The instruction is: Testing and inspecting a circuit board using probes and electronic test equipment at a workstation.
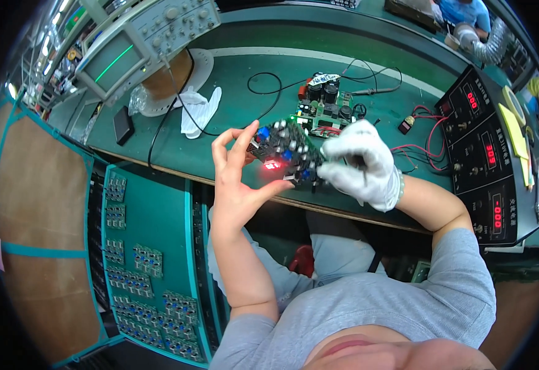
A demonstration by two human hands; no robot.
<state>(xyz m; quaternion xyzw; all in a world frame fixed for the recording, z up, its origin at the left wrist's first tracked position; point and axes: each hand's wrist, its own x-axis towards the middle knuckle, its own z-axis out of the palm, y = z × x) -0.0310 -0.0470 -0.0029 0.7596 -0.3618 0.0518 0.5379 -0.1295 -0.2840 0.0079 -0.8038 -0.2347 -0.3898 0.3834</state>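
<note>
A dark circuit board [285,148] with blue parts and a glowing red display is tilted above the front edge of the bench. My bare left hand [235,169] grips its left side, thumb below and fingers above. At the board's right edge my right hand [362,166], in a white glove, is closed with thumb and fingertips against the edge. Whether a small part sits between those fingertips is hidden. Just behind, a larger green circuit board [328,105] with black capacitors and wires lies on the bench.
An oscilloscope [118,61] with a green trace stands at the back left, near a white glove [201,112] and a black phone [123,125]. Black power supplies [482,148] with red digits stand at the right, cables trailing. A green tray [158,225] at lower left holds several small boards.
</note>
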